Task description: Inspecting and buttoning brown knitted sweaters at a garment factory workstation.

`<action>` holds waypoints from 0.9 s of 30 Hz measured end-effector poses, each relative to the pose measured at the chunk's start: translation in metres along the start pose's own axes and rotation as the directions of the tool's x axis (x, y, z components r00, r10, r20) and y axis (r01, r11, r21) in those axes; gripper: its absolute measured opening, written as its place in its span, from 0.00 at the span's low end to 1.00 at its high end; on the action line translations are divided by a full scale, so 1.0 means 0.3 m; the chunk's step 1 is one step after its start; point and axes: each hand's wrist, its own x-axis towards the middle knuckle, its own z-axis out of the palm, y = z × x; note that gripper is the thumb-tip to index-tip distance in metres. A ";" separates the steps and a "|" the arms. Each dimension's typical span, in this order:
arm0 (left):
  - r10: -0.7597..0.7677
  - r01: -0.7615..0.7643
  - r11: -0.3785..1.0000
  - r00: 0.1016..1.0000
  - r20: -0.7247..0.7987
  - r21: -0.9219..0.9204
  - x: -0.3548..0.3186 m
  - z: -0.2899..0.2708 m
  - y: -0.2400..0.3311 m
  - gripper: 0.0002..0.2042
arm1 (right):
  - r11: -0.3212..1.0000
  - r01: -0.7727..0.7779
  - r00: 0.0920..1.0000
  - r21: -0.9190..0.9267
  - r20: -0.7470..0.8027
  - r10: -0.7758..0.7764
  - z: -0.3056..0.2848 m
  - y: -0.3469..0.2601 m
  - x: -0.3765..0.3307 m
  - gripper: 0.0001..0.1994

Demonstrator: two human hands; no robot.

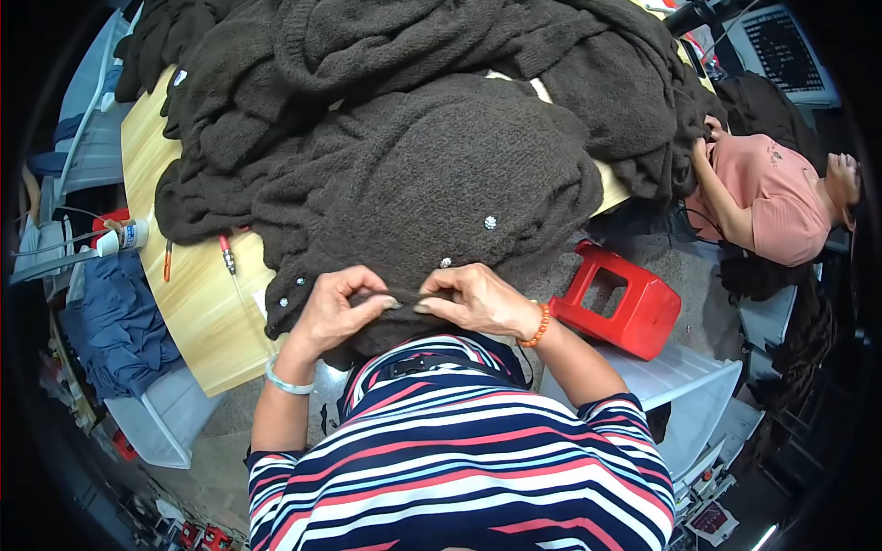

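A dark brown knitted garment [441, 165] lies spread over the table and hangs past its near edge toward my lap. My left hand [338, 312] pinches the garment's near edge between thumb and fingers. Close by on the right, my right hand [478, 298] pinches the same edge, with a short stretch of knit between the two hands. Sparkly round buttons [491, 222] sit on the knit, one of them just above my right hand and a couple more left of my left hand. My fingertips partly cover the pinched edge.
More dark knitwear [367, 37] is heaped across the far side of the wooden table [193, 312]. A red-handled tool [227, 255] lies at left. A red plastic stool [625, 303] stands at right, near a co-worker in a pink shirt [772, 193]. Blue cloth [119, 312] fills a bin at left.
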 end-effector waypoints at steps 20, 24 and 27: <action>0.426 -0.401 0.801 0.904 0.048 0.443 0.047 0.245 0.029 0.05 | 0.946 0.273 0.918 -0.174 -0.247 -0.310 -0.026 0.001 -0.149 0.10; 0.468 -0.433 0.725 0.880 0.079 0.535 0.047 0.255 0.033 0.06 | 0.930 0.303 0.907 -0.206 -0.239 -0.348 -0.012 0.008 -0.152 0.09; 0.432 -0.424 0.777 0.897 0.096 0.467 0.046 0.250 0.039 0.07 | 0.926 0.317 0.902 -0.205 -0.237 -0.362 -0.012 0.006 -0.146 0.09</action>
